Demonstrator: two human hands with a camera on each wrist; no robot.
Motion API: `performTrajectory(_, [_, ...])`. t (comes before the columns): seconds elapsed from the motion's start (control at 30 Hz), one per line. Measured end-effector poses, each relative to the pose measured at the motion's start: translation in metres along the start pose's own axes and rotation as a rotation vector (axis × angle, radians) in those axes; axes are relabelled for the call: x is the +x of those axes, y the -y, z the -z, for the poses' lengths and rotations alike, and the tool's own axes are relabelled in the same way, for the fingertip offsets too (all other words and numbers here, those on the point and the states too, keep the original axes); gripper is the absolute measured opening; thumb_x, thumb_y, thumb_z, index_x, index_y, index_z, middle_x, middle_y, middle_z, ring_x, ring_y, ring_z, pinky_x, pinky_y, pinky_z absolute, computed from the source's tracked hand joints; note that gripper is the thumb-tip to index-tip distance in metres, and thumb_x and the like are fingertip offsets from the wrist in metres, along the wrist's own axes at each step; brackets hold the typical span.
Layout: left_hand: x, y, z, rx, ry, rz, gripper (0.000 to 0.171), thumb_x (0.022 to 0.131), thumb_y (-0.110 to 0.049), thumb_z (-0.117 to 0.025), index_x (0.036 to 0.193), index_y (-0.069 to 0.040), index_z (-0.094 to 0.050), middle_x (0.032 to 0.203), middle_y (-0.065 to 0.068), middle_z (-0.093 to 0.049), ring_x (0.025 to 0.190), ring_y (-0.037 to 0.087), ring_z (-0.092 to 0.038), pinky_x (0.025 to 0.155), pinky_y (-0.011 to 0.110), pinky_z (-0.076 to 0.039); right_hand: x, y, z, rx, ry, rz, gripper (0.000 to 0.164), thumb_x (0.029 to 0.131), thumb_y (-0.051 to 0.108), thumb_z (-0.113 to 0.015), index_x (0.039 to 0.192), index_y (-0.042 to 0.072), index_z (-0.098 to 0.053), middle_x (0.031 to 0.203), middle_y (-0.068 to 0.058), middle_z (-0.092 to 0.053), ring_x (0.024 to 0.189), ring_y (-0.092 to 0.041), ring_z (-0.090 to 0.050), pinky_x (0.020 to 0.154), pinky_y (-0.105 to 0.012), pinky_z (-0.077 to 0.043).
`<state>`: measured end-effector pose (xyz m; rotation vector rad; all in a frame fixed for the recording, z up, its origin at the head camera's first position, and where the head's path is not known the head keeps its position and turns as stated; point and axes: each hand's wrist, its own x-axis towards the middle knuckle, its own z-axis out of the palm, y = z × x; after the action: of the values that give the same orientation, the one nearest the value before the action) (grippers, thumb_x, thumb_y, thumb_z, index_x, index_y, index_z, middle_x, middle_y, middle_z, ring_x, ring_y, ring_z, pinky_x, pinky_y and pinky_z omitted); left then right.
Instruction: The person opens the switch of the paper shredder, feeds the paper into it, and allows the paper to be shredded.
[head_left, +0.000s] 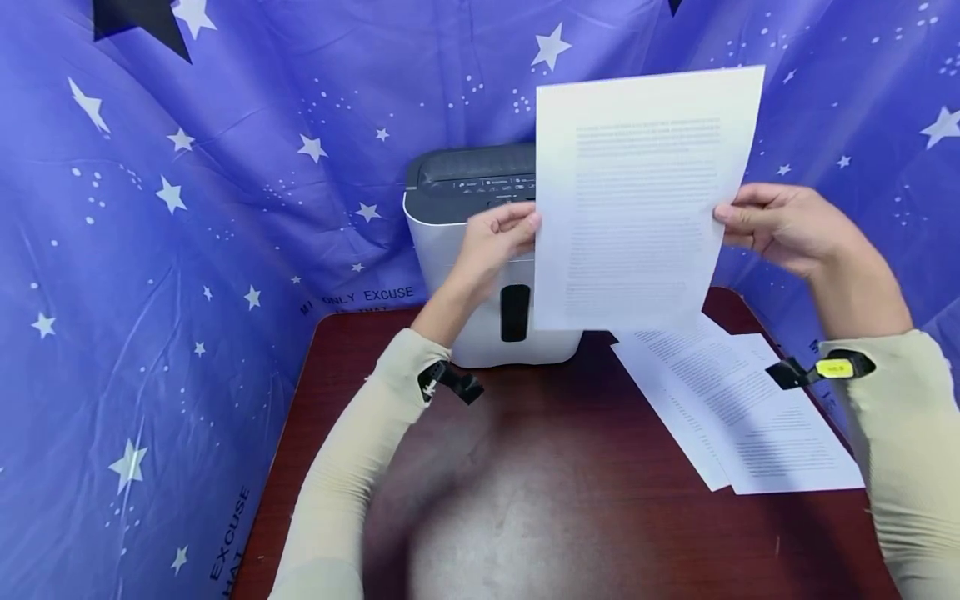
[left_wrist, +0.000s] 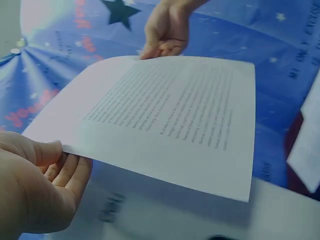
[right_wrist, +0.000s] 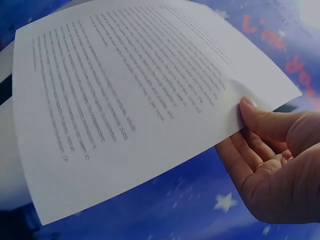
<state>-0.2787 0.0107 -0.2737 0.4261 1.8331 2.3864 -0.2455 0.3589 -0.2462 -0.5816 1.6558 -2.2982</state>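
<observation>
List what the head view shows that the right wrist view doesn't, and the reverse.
Only the head view shows the left hand, the loose sheets on the table and the yellow tag at the right wrist.

Only the right wrist view shows red lettering on the curtain.

Both show the right hand pinching the edge of the held sheet, with the star-patterned curtain behind.

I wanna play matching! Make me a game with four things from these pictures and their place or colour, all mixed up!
Things:
1. held sheet
2. loose papers
3. table
4. curtain

Places and colours:
A. blue with white stars
B. lying on the table, right side
C. reddish brown
D. up in the air, partly hiding the machine

Right pairs: 1-D, 2-B, 3-C, 4-A
</observation>
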Motion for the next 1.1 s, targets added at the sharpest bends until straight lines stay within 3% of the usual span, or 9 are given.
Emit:
performTrajectory(0.27, [0.017, -0.062, 0.015, -0.012, -0.065, -0.012, 0.029, 0.089, -0.007, -0.063, 0.117, 0.0, -0.063, 0.108, 0.016, -0.068, 0.09, 0.022, -0.068, 0.081, 0.029, -0.055, 0.042, 0.036, -0.035, 0.063, -0.118, 0.04, 0.023, 0.089, -0.018, -0.045, 0.099, -0.011, -0.065, 0.092, -0.021, -0.071, 0.079, -0.03, -0.07, 0.071, -0.036, -0.057])
performTrajectory(0.5, [0.031, -0.107, 0.028, -0.048, -0.151, -0.043, 0.026, 0.087, -0.007, -0.065, 0.113, -0.003, -0.066, 0.107, 0.013, -0.068, 0.093, 0.023, -0.067, 0.08, 0.029, -0.055, 0.081, 0.06, -0.068, 0.047, -0.337, 0.061, 0.014, 0.08, -0.015, -0.061, 0.092, -0.009, -0.067, 0.082, -0.017, -0.071, 0.069, -0.026, -0.07, 0.061, -0.034, -0.057])
performTrajectory(0.8, [0.048, -0.128, 0.044, -0.091, -0.236, -0.095, 0.023, 0.085, -0.005, -0.066, 0.108, -0.004, -0.069, 0.104, 0.011, -0.069, 0.092, 0.022, -0.067, 0.079, 0.027, -0.055, 0.121, 0.069, -0.095, -0.106, -0.407, 0.205, 0.026, 0.072, -0.007, -0.075, 0.096, -0.008, -0.068, 0.088, -0.013, -0.072, 0.078, -0.023, -0.068, 0.062, -0.027, -0.057])
performTrajectory(1.1, [0.057, -0.145, 0.046, -0.062, -0.27, -0.15, 0.021, 0.088, -0.007, -0.064, 0.108, -0.005, -0.068, 0.103, 0.01, -0.069, 0.092, 0.021, -0.067, 0.077, 0.025, -0.055, 0.145, 0.073, -0.101, -0.061, -0.481, 0.251, 0.022, 0.071, -0.009, -0.074, 0.092, -0.006, -0.069, 0.082, -0.012, -0.072, 0.076, -0.022, -0.066, 0.059, -0.026, -0.056])
